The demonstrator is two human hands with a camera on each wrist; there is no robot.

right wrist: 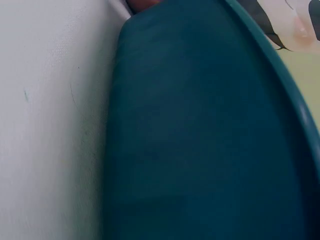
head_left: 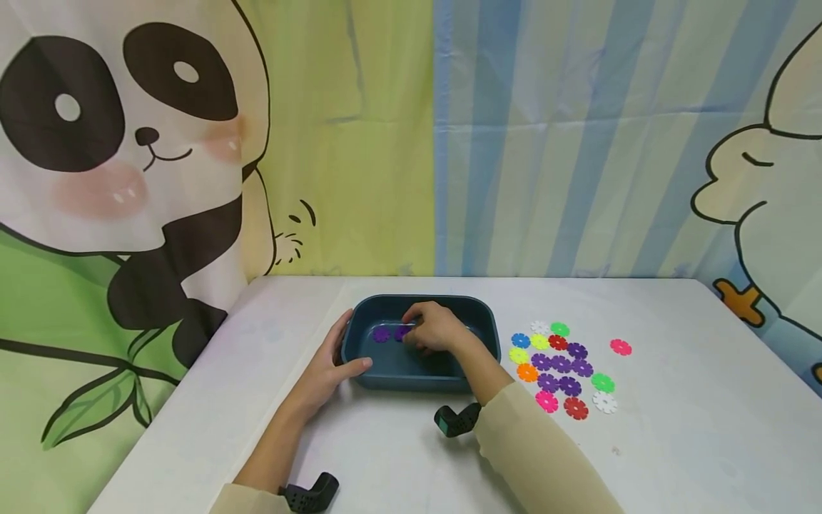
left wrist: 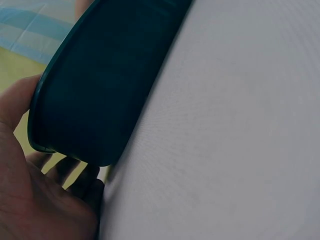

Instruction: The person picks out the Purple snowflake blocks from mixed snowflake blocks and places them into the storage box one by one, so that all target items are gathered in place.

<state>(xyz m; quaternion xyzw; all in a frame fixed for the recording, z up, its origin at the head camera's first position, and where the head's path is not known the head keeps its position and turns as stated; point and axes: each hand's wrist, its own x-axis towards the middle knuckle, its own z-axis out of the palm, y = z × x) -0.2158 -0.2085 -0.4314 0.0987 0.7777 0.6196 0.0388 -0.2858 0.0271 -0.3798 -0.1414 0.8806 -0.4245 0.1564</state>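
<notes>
A dark teal plastic tub [head_left: 411, 383] stands on the white table. My left hand [head_left: 327, 368] grips its left end, thumb at the rim and fingers around the outer wall; the left wrist view shows this hand [left wrist: 45, 195] under the corner of the tub [left wrist: 95, 85]. Inside the tub, my right hand [head_left: 437, 330] has its fingers bent at a purple snowflake disc [head_left: 401, 333], which it seems to pinch and partly hides. Just left of it, another purple disc [head_left: 382, 334] lies on the tub floor. The outer wall of the tub [right wrist: 200, 125] fills most of the right wrist view.
Right of the tub lie several snowflake discs in mixed colours, with purple ones [head_left: 561, 364] in the middle. A pink disc [head_left: 620, 347] lies apart, farther right. Behind the table [head_left: 706, 400] hangs a printed curtain [head_left: 359, 143] with a panda.
</notes>
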